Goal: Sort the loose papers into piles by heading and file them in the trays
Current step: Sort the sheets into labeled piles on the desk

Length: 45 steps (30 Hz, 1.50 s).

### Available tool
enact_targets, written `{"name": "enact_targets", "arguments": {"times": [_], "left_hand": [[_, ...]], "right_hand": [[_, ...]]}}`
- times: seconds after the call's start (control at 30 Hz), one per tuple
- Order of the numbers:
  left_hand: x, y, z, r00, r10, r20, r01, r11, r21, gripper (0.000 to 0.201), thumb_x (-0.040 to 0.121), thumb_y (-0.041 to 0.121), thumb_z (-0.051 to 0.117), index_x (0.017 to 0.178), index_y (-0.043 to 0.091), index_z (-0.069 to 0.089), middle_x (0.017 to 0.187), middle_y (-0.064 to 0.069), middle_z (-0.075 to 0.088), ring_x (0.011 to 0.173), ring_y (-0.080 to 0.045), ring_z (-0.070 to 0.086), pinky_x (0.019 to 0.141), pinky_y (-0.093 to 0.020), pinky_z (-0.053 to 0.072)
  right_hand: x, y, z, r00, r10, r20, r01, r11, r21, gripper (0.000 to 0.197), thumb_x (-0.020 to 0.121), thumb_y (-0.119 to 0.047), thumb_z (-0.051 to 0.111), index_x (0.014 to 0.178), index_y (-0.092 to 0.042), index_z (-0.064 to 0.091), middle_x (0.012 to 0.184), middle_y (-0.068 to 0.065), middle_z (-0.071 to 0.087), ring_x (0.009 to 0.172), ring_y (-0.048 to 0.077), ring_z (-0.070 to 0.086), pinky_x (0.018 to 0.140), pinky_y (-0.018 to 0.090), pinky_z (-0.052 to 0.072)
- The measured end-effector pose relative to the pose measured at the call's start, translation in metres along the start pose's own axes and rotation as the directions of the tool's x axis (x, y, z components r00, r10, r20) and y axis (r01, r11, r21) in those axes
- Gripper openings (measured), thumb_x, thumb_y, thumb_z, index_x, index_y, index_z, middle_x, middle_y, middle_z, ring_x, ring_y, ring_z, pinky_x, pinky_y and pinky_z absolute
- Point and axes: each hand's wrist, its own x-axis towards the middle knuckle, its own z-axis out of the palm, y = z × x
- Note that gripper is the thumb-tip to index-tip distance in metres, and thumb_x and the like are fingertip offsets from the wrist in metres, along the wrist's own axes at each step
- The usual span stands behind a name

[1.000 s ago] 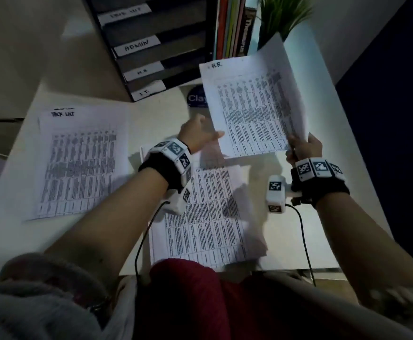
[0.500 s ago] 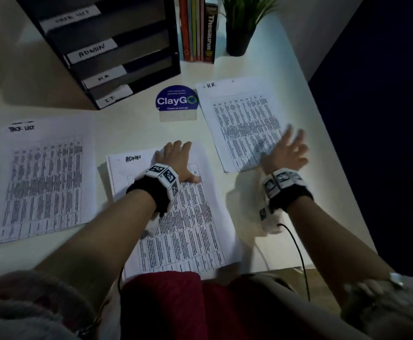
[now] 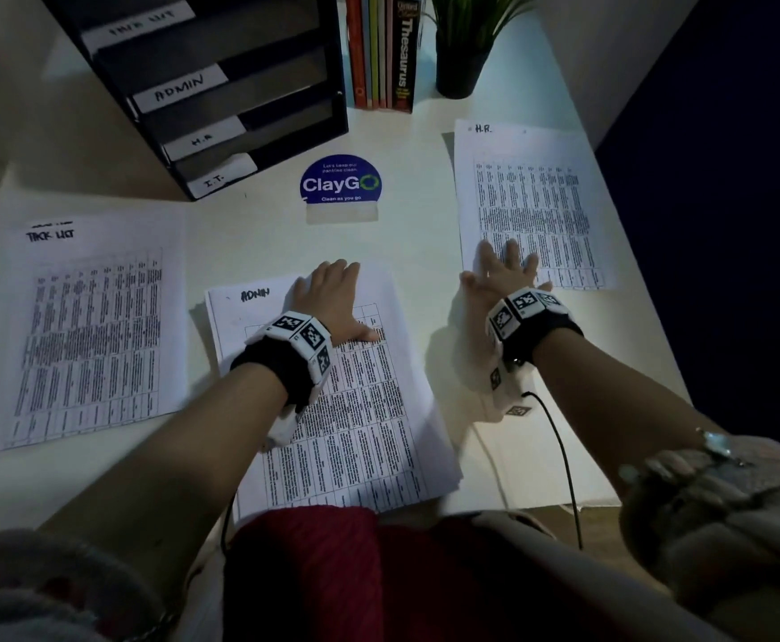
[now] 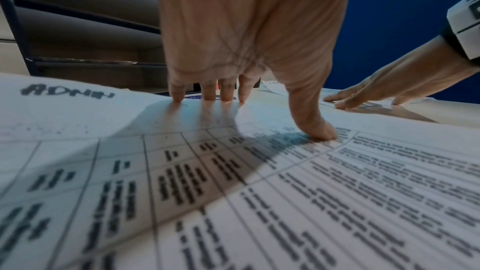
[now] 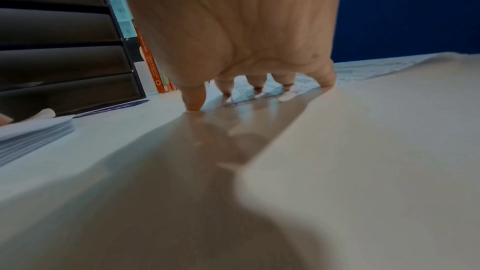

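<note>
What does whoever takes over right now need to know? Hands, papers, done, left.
Left hand: open, flat on the top of the ADMIN stack, the unsorted pile at the front centre of the desk.
Right hand: open, fingers spread on the near edge of the H.R. sheet, which lies flat at the right.
Task List sheet: flat at the left, untouched.
Trays at back left, labelled Task List, Admin, H.R., I.T.; whether anything is in them cannot be seen.
Done: two piles started, H.R. and Task List.
Left: sort the rest of the stack by heading, then file each pile in its tray.
</note>
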Motion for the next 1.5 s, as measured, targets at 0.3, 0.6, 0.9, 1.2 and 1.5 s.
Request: {"name": "enact_targets", "arguments": {"times": [0.3,0.6,0.9,1.2,1.5], "left_hand": [[-0.023,-0.038,-0.008,0.985,-0.127,-0.113,0.128,0.992,0.002,0.089,0.074,0.051,0.068,0.141,0.010,0.025,0.145,-0.011,0.030,0.134,-0.027,0.027,0.110,-0.044,0.022],[-0.055,-0.077,0.012,0.926,-0.126,-0.355,0.045,0.973,-0.227,0.058,0.085,0.027,0.063,0.137,0.014,0.039,0.145,-0.007,0.035,0.135,-0.025,0.030,0.112,-0.041,0.020],[-0.079,-0.100,0.004,0.873,-0.292,-0.390,-0.066,0.722,-0.689,0.033,0.094,0.027,0.044,0.110,0.005,0.062,0.112,-0.014,0.064,0.105,-0.026,0.057,0.084,-0.025,0.039],[-0.077,-0.120,0.005,0.850,-0.452,-0.272,0.144,0.695,-0.705,0.031,0.083,0.015,0.067,0.103,-0.008,0.067,0.097,-0.019,0.067,0.094,-0.025,0.061,0.087,-0.026,0.044],[-0.080,-0.107,0.000,0.935,-0.338,-0.108,0.026,0.369,-0.929,0.030,0.083,0.029,0.066,0.073,0.002,0.058,0.069,-0.010,0.050,0.066,-0.018,0.045,0.062,-0.028,0.036]], "right_hand": [[-0.029,-0.032,0.018,0.952,-0.284,-0.114,0.268,0.953,-0.139,0.059,0.095,-0.044,0.037,0.147,-0.030,0.013,0.157,0.002,-0.006,0.144,0.024,-0.009,0.111,0.058,-0.001],[-0.070,-0.111,0.063,0.752,-0.645,0.136,0.655,0.708,-0.264,0.098,0.074,-0.027,0.074,0.147,-0.018,0.008,0.157,0.002,0.002,0.144,0.021,0.000,0.114,0.053,0.005],[-0.081,-0.117,0.078,0.697,-0.715,0.047,0.663,0.619,-0.420,0.085,0.077,-0.024,0.072,0.144,-0.018,0.021,0.152,0.003,0.020,0.141,0.020,0.017,0.112,0.051,0.007],[-0.089,-0.119,0.084,0.739,-0.674,0.006,0.642,0.701,-0.310,0.084,0.076,-0.021,0.072,0.143,-0.018,0.023,0.152,0.002,0.018,0.139,0.021,0.021,0.110,0.048,0.017],[-0.100,-0.135,0.091,0.646,-0.757,-0.097,0.733,0.651,-0.198,0.077,0.077,-0.022,0.070,0.143,-0.025,0.029,0.153,0.003,0.019,0.138,0.024,0.022,0.107,0.047,0.024]]}}
